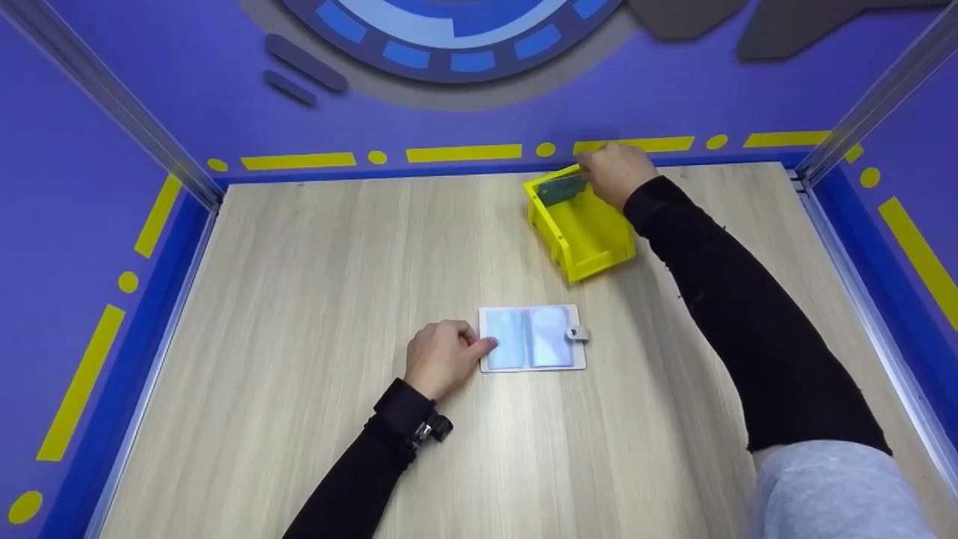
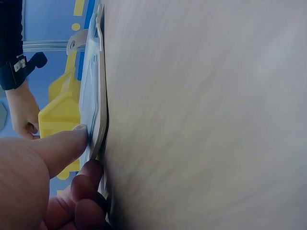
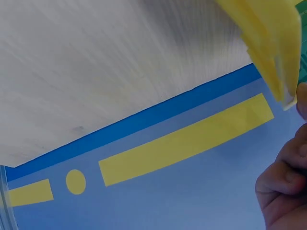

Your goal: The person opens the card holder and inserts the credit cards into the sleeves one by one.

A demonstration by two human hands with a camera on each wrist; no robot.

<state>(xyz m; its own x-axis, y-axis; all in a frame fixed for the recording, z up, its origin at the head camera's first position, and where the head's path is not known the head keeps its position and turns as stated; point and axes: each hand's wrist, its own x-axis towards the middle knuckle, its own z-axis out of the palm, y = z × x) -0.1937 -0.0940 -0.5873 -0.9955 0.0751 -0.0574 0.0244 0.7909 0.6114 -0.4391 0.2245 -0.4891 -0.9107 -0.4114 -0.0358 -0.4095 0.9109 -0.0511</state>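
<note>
An open card holder point(image 1: 530, 338) with clear sleeves and a pale snap tab lies on the table. My left hand point(image 1: 443, 355) pinches its left edge, thumb on top and curled fingers beneath, as the left wrist view shows around the holder point(image 2: 94, 96). Farther back is a yellow bin point(image 1: 566, 238), with a dark green card point(image 1: 561, 189) standing inside its back end. My right hand point(image 1: 617, 174) reaches over the bin's back right corner and pinches the card's right end. In the right wrist view the fingers point(image 3: 283, 184) are curled, and the card point(image 3: 303, 48) shows only at the frame's edge.
The pale wooden table point(image 1: 314, 299) is enclosed by a blue back wall point(image 1: 464, 123) and blue side walls with yellow marks. The bin stands close to the back wall. Metal profiles point(image 1: 868, 90) run along the corners.
</note>
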